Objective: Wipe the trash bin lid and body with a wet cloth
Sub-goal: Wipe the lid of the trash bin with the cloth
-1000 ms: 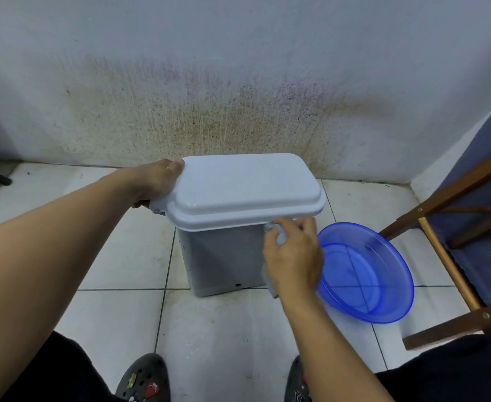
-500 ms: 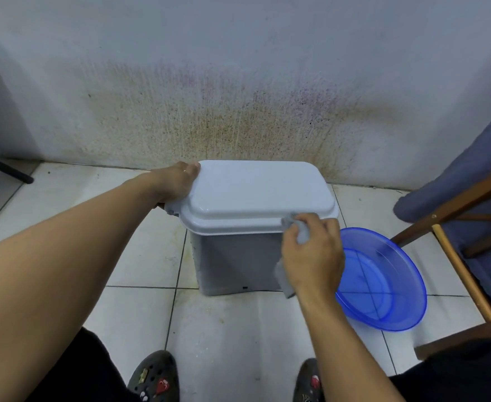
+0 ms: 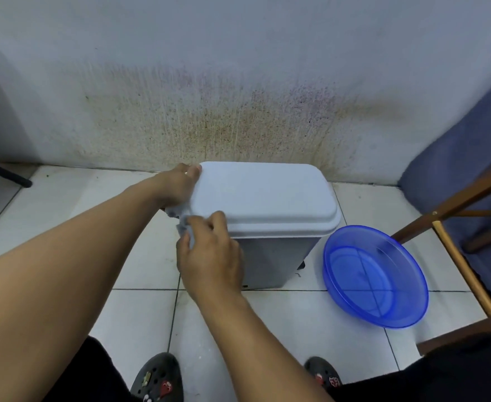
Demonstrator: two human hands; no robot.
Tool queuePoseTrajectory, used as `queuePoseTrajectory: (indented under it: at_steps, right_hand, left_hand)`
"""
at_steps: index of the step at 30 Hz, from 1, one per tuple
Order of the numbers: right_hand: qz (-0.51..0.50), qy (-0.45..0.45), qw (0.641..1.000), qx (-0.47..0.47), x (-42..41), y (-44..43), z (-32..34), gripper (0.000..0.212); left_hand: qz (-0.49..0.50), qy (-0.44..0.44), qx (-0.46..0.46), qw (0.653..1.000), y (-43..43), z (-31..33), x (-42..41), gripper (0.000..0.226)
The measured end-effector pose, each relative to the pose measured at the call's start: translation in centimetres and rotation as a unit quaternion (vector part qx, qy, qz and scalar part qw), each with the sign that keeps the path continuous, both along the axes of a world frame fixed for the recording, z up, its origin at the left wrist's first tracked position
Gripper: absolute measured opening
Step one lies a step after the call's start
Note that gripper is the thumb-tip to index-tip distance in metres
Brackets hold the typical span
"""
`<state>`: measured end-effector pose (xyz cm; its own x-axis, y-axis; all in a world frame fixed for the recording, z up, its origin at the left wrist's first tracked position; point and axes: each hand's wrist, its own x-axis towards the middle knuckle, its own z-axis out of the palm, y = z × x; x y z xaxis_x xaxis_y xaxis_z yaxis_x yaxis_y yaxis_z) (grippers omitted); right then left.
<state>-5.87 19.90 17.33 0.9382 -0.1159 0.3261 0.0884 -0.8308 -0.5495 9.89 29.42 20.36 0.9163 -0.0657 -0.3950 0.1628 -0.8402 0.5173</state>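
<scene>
Stained wall [image 3: 209, 111] behind, white tile floor [image 3: 140, 314]. Grey trash bin [image 3: 273, 262] stands on the floor, lid [image 3: 261, 195] closed. Left hand [image 3: 177, 184] grips the lid's left edge, fingers curled over. Right hand [image 3: 209, 256] pinches cloth [image 3: 187, 230] at the bin's front-left corner. Blue basin [image 3: 375, 277] sits right of the bin.

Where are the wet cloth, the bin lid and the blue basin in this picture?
cloth [image 3: 187, 231], head view, on the bunched grey fold that shows.
bin lid [image 3: 264, 195], head view, on the middle of its flat top.
blue basin [image 3: 404, 314], head view, on its near wall.
</scene>
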Motion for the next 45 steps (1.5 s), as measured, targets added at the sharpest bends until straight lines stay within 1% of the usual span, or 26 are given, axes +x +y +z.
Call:
queuePoseTrajectory:
  at_steps: [2,3,5,8,11,13,16,18,20,23,25,26,29,31,34,37,39,41,43,45]
  right_hand:
    - [0.004,0.002,1.000,0.015,-0.5,-0.7,-0.5,0.022]
    - [-0.012,-0.005,0.999,0.033,-0.9,-1.5,-0.8,0.020]
    - [-0.070,-0.030,0.994,0.084,-1.7,-3.8,-1.4,0.018]
    - [-0.168,-0.053,0.975,0.136,-2.3,-8.3,-1.8,0.015]
    - [-0.252,-0.037,0.949,0.184,-1.8,-12.4,-1.5,0.014]
    - [-0.275,-0.020,0.937,0.214,-1.6,-13.8,-1.1,0.016]
    - [-0.244,0.001,0.938,0.246,-2.2,-13.5,-0.7,0.012]
    - [-0.203,0.013,0.943,0.262,-2.8,-12.3,-0.8,0.008]
    - [-0.181,0.017,0.947,0.266,-2.9,-11.2,-1.0,0.008]
    - [-0.186,0.017,0.951,0.248,-1.2,-11.4,-0.5,0.009]
    - [-0.200,0.040,0.955,0.213,0.7,-13.0,0.0,0.004]
    - [-0.202,0.057,0.958,0.196,1.8,-14.0,0.3,0.009]
    - [-0.172,0.097,0.968,0.152,4.2,-16.2,1.7,0.021]
    - [-0.149,0.106,0.976,0.120,4.6,-16.7,2.1,0.022]
    - [-0.125,0.124,0.980,0.091,3.8,-17.0,2.3,0.022]
    - [-0.108,0.141,0.981,0.081,2.3,-16.9,2.4,0.024]
    - [-0.099,0.127,0.982,0.095,0.9,-16.4,2.0,0.022]
    - [-0.100,0.090,0.982,0.133,-0.2,-15.6,1.7,0.018]
    - [-0.112,0.041,0.980,0.162,0.0,-14.9,1.7,0.017]
    - [-0.124,0.013,0.981,0.151,0.9,-14.6,2.1,0.020]
  left_hand:
    - [-0.007,-0.005,0.009,1.000,0.3,-0.5,0.2,0.068]
    - [-0.008,-0.006,0.014,1.000,0.5,-0.6,0.2,0.070]
    - [-0.008,-0.007,0.028,1.000,0.6,-0.6,0.1,0.072]
    - [0.011,-0.003,0.048,0.999,0.3,-0.3,-0.3,0.071]
    - [0.027,0.004,0.060,0.998,0.0,0.1,-0.4,0.074]
    - [0.019,-0.013,0.087,0.996,-0.1,0.2,-0.1,0.070]
    - [-0.037,-0.060,0.053,0.996,-0.3,0.7,0.0,0.059]
    - [-0.070,-0.069,0.051,0.994,-0.4,1.2,-0.3,0.054]
    - [-0.074,-0.084,0.057,0.992,-0.2,1.6,-0.4,0.049]
    - [-0.060,-0.083,0.077,0.992,0.0,2.7,-1.0,0.042]
    - [-0.047,-0.059,0.082,0.994,-0.2,3.5,-1.9,0.033]
    - [-0.041,-0.035,0.065,0.996,-0.3,3.8,-2.5,0.031]
    - [-0.014,0.076,-0.055,0.996,-0.6,4.4,-3.8,0.039]
    - [-0.013,0.117,-0.098,0.988,-0.8,4.5,-4.3,0.043]
    - [-0.015,0.136,-0.106,0.985,-1.6,3.8,-4.3,0.049]
    - [0.007,0.135,-0.112,0.984,-2.1,2.8,-3.8,0.056]
    - [0.019,0.131,-0.149,0.980,-2.0,2.6,-3.4,0.048]
    - [0.028,0.132,-0.194,0.972,-1.9,2.7,-3.2,0.043]
    - [0.038,0.140,-0.219,0.965,-1.9,2.8,-3.2,0.049]
    - [0.047,0.147,-0.222,0.963,-1.9,2.8,-3.3,0.056]
